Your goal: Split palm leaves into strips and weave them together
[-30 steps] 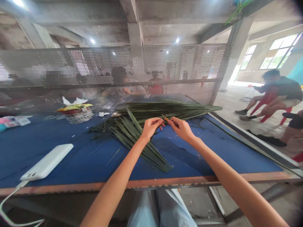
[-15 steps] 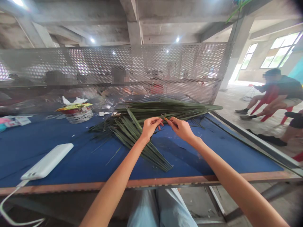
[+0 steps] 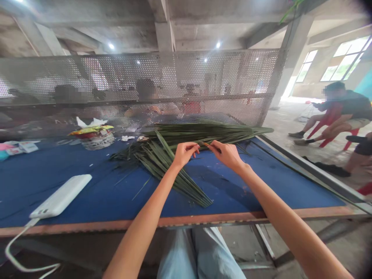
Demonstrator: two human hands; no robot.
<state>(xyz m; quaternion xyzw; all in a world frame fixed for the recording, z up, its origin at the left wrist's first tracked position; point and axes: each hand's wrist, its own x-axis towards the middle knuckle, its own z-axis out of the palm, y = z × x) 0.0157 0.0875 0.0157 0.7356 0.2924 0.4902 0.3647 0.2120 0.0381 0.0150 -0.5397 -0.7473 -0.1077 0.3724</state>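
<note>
Both my hands are raised over a blue table point(image 3: 87, 193) strewn with long green palm leaves point(image 3: 162, 164). My left hand point(image 3: 184, 153) is closed, its fingertips pinching a thin leaf strip point(image 3: 203, 144). My right hand point(image 3: 228, 154) is closed too, holding a small orange-tipped tool against the same strip. A second bundle of leaves point(image 3: 209, 131) lies across the table just beyond my fingers, pointing right.
A white power bank point(image 3: 61, 195) with a cable lies at the near left. A small basket of wrappers point(image 3: 94, 137) stands at the back left. A perforated metal screen point(image 3: 145, 85) closes the far side, with people behind it. Other people sit on red stools point(image 3: 334, 120) at the right.
Both hands stay together on the strip, almost unmoved. The view has tilted slightly, so everything sits a little higher in the picture.
</note>
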